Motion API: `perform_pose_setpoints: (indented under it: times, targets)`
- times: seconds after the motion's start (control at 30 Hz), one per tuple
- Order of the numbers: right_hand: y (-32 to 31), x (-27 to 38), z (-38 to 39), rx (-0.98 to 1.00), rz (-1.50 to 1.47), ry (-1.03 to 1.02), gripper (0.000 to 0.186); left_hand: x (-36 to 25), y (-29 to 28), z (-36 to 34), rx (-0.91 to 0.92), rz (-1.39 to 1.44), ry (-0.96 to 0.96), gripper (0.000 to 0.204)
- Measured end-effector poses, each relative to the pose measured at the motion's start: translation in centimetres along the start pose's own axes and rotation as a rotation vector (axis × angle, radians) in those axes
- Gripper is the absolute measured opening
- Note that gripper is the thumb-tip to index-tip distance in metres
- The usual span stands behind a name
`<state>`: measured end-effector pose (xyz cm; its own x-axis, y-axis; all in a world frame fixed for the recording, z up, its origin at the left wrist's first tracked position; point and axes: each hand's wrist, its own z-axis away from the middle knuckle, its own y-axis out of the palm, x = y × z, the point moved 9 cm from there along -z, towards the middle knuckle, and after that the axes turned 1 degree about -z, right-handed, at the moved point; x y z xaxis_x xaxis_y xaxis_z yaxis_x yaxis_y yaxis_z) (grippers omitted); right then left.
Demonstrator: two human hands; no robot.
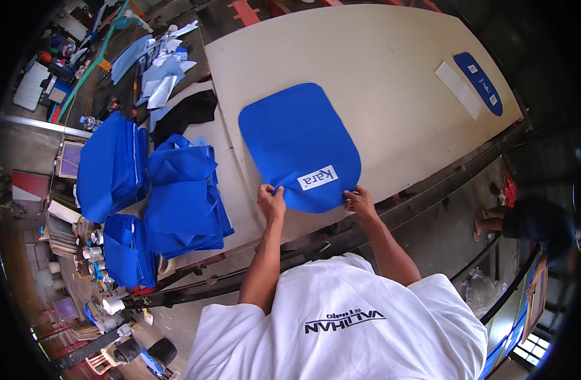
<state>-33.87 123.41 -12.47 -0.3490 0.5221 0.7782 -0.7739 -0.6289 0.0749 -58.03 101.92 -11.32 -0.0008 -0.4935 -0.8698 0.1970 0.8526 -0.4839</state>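
Pinching a blue panel at its near edge — both hands.
Left hand and right hand grasp it, flat on the table, frame centre — blue stacks at left.

The person wears a loose white short-sleeved cotton T-shirt that fills the lower middle of the head view. Across its front runs a line of dark block lettering with a smaller line above it. The sleeves end above the elbows, so both forearms are bare. The left hand and right hand carry no gloves, rings or watch, and the fingers are uncovered.
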Motion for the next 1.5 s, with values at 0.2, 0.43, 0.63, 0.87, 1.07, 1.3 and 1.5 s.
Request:
perform_pose_setpoints:
  times: [0.2, 0.43, 0.63, 0.87, 1.07, 1.3, 1.5]
  targets:
    - [3.5, 0.5, -1.7, 0.04, 0.272, -0.026, 0.021, 2.9, -4.8, -1.8, -0.025, -0.021, -0.012, 0.029]
    - [6.6, -1.1, 1.3, 0.084, 0.532, 0.046, 0.023, 3.4, -7.4, -3.9, -0.001, -0.09, 0.141, 0.031]
    - [5.4, 3.2, 6.6, -0.55, 0.76, -0.321, 0.049, 6.0, -5.3, -5.1, 0.252, 0.089, 0.206, 0.024]
    - [10.4, -3.9, 26.4, -0.931, 0.06, -0.539, 0.033, 4.9, -6.5, -2.0, 0.592, 0.215, -0.027, 0.027]
    - [20.4, -25.5, 37.4, -0.671, 0.222, -0.148, 0.039, -2.0, -13.2, 14.1, 1.003, 0.317, 0.532, 0.034]
    - [26.9, -42.7, 56.8, -1.072, -0.097, -0.018, 0.036, 7.8, -25.9, 40.4, 1.923, -0.06, 0.818, 0.025]
    - [37.4, -55.7, 78.6, -1.472, -0.617, -0.153, 0.037, 21.3, -41.1, 58.3, 2.408, -0.303, 0.813, 0.019]
